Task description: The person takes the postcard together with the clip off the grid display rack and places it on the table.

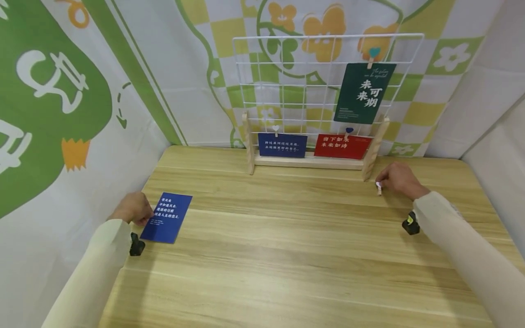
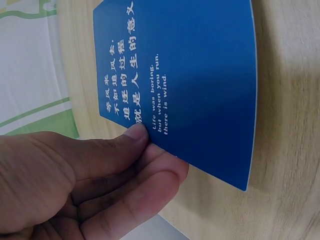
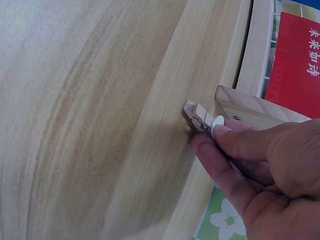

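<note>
At the table's left side my left hand (image 1: 133,208) pinches the edge of a blue card (image 1: 170,218) with white lettering. In the left wrist view the thumb lies on top of the card (image 2: 200,75) and the fingers are beneath it. My right hand (image 1: 398,177) is near the rack's right foot, pinching a small wooden clothespin (image 1: 379,189). Seen from the right wrist, the clothespin (image 3: 199,114) has a pale round ornament, held between thumb and forefinger, its jaw end pointing away from the hand.
A white wire grid rack (image 1: 287,85) stands at the back on wooden feet (image 1: 249,146). Clothespins hold a green card (image 1: 354,100), a blue card (image 1: 283,148) and a red card (image 1: 342,148) on it. Patterned cloth (image 1: 147,68) lines the wooden table (image 1: 262,255).
</note>
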The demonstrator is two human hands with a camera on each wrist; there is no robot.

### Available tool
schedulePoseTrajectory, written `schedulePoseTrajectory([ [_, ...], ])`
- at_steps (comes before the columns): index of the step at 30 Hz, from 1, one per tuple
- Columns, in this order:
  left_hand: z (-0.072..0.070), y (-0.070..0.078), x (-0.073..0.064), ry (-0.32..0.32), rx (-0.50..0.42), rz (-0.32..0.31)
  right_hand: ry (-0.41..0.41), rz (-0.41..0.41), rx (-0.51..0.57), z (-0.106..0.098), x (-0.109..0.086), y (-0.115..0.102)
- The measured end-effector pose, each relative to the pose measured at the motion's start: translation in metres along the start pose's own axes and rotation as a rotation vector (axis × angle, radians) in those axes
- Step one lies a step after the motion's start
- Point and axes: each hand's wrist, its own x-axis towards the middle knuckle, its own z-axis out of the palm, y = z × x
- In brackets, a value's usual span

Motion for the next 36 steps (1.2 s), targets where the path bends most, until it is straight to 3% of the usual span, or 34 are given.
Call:
schedulePoseTrajectory([
  [10,-0.0043,0.0036,-0.0011,0.016,0.056,-0.048,0.057,0.02,0.01,0.0018,-0.0024,0.0022],
  [18,-0.0035,0.0082,-0.0014,0.009,0.024,-0.073,0.064,0.035,0.005,0.0029,-0.003,-0.0022],
  [26,0.0015,0.0057,0.0005,0.0,-0.023,-0.082,0.088,0.018,-0.004,0.0082,-0.0043,-0.0027],
  [36,0.0029,0.0042,-0.0008,0.018,0.014,-0.065,0.091,0.028,-0.026,0.0098,-0.0057,-0.0046],
])
